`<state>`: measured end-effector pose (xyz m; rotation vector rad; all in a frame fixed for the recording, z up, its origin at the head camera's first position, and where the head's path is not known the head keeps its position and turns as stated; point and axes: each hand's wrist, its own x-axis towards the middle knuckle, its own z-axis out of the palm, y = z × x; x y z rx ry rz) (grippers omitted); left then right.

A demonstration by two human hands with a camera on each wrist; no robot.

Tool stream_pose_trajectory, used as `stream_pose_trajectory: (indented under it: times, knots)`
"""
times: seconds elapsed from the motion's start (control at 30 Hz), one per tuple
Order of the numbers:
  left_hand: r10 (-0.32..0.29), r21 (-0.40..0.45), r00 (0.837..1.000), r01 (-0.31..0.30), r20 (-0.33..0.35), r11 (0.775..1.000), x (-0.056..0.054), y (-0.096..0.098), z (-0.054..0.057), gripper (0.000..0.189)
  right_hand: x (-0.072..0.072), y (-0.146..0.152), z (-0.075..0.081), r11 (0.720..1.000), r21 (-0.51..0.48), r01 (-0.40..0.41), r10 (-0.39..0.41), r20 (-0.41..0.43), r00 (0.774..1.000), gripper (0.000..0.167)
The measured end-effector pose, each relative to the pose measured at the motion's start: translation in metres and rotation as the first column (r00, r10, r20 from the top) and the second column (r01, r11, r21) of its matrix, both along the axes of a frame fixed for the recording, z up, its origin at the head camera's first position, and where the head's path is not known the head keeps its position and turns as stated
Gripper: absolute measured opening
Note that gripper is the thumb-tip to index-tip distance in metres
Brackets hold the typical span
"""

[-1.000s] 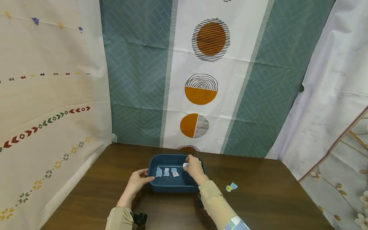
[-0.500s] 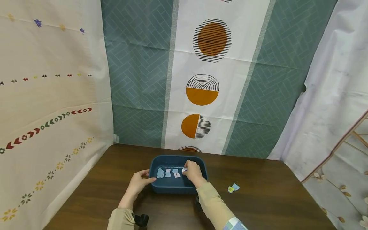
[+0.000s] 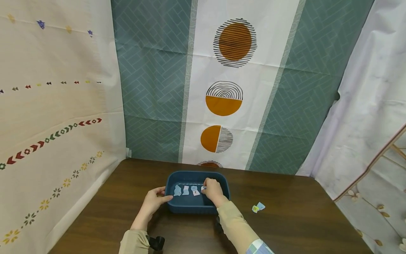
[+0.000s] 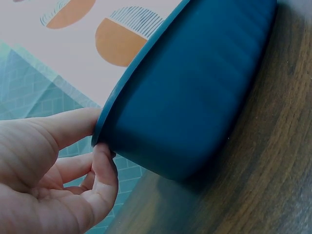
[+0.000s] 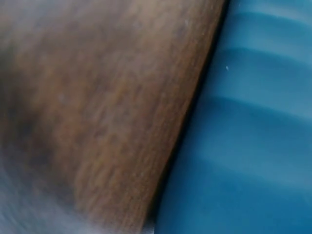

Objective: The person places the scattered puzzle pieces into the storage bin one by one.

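A dark blue rectangular plastic basin (image 3: 196, 209) sits on the table, its ribbed outer wall (image 5: 243, 146) filling half of the right wrist view. My left hand (image 3: 153, 202) pinches the basin's left rim between thumb and fingers, as the left wrist view shows close up at the rim (image 4: 109, 105). Inside, on the basin floor, three torn paper scraps lie in a row: a light blue one (image 3: 177, 190), a blue-and-white one (image 3: 185, 190) and another with a small mark (image 3: 195, 191). My right hand (image 3: 214, 190) reaches inside, fingertips pinching a fourth, whitish paper scrap (image 3: 203, 188), mostly hidden by the fingers.
Right of the basin, two paper scraps lie close together on the brown wooden table (image 3: 285, 211): a yellow-green one (image 3: 255, 209) and a light blue one (image 3: 261, 205). Patterned cloth (image 3: 152, 106) hangs behind the table's far edge and on both sides.
My right hand has lowered the whitish scrap to the basin floor, at the right end of the row. My left hand keeps its hold on the rim.
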<state>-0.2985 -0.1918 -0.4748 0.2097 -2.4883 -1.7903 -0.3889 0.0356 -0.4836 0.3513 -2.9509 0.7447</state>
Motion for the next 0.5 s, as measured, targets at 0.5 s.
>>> stream_pose_trajectory:
  times: [0.5]
  knots:
    - [0.001, 0.003, 1.000, -0.001, -0.006, 1.000, -0.0005, 0.0010, -0.0002, 0.055, -0.0004, 0.0016, 0.0026, 1.000, -0.013, 0.012, -0.012, 0.008, 1.000, 0.019]
